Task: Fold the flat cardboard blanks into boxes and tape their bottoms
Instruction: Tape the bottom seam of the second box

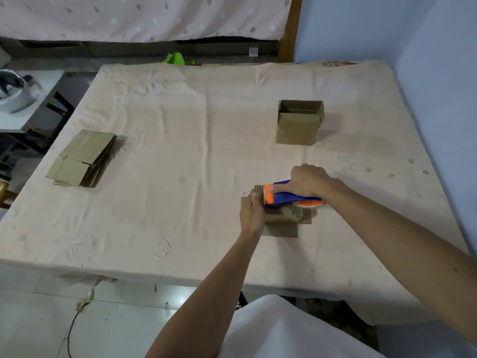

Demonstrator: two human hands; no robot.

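Note:
A small cardboard box [282, 224] stands on the cloth-covered table [196, 156], its flaps facing up. My left hand [251, 215] grips its left side. My right hand [307, 182] holds a blue and orange tape dispenser [281, 196], whose toothed front end lies on the box's top near my left fingers. The tape roll sits at the dispenser's right end. A stack of flat cardboard blanks [82, 158] lies at the table's left. One folded box [299, 122] stands upright with its top open at the back right.
A blue wall [438, 73] runs along the table's right edge. A side table with a white appliance [13, 91] stands to the left. A green object [178, 59] lies behind the table. A cable [74, 319] trails on the tiled floor.

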